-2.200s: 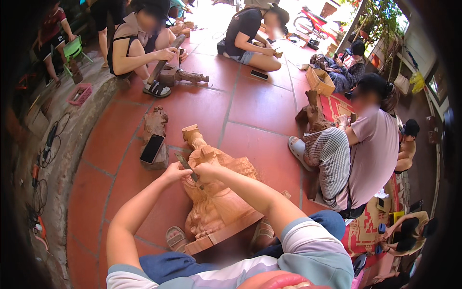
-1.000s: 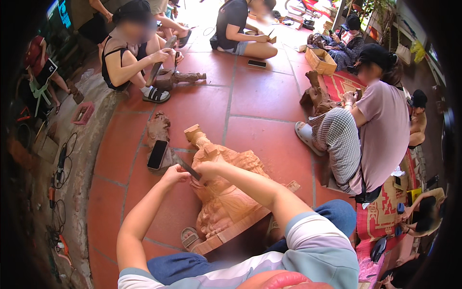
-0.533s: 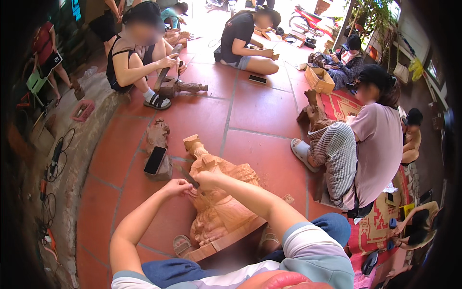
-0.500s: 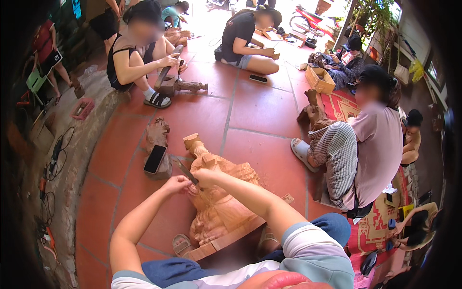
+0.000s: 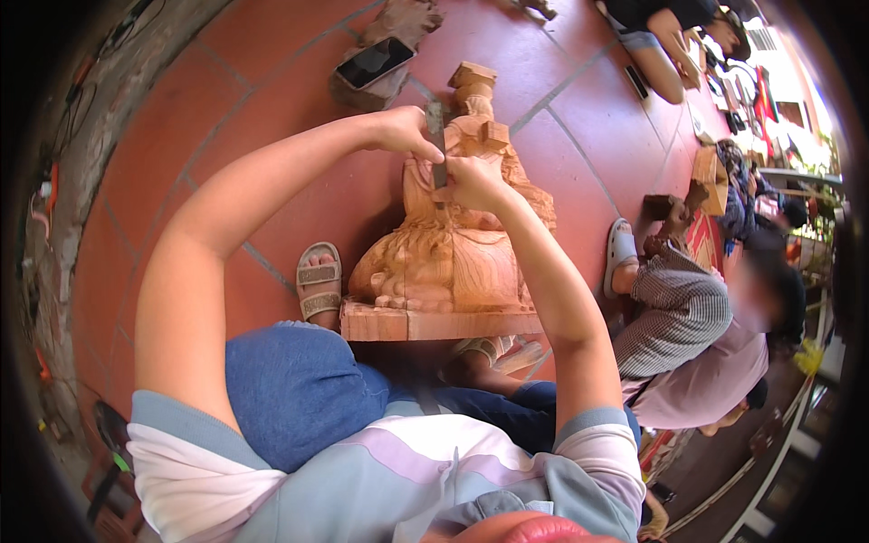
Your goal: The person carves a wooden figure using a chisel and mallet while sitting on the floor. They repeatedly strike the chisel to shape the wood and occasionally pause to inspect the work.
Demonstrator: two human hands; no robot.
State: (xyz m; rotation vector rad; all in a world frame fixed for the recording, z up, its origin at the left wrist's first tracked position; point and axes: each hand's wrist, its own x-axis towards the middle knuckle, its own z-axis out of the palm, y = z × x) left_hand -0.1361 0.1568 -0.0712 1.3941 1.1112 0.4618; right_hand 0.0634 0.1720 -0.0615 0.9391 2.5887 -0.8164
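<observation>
1. The step I judge to be in hand is fine carving on the upper part of the wooden statue (image 5: 453,244), which stands on its flat base on the tiled floor (image 5: 299,190) just in front of my knees.
2. My left hand (image 5: 403,133) is closed round the top of a narrow metal chisel (image 5: 438,145); my right hand (image 5: 475,181) is curled shut lower down, pinching the blade where it meets the wood and resting against the figure.
3. Both hands are touching the tool, and the tool's tip is hidden behind my right fingers, so I cannot tell exactly where it bites.
4. The next move, as I judge it, calls for a short, controlled push along the grain, with the right hand steering and the left supplying pressure, and the statue kept from rocking.
5. Count: one statue, one chisel, two hands at work.
6. One sandalled foot (image 5: 319,281) sits just beside the base on the left.
7. One phone (image 5: 375,61) lies on a wood block (image 5: 398,27) beyond the statue.
8. At least two other people sit nearby; the nearer one wears a striped shirt (image 5: 679,312).
</observation>
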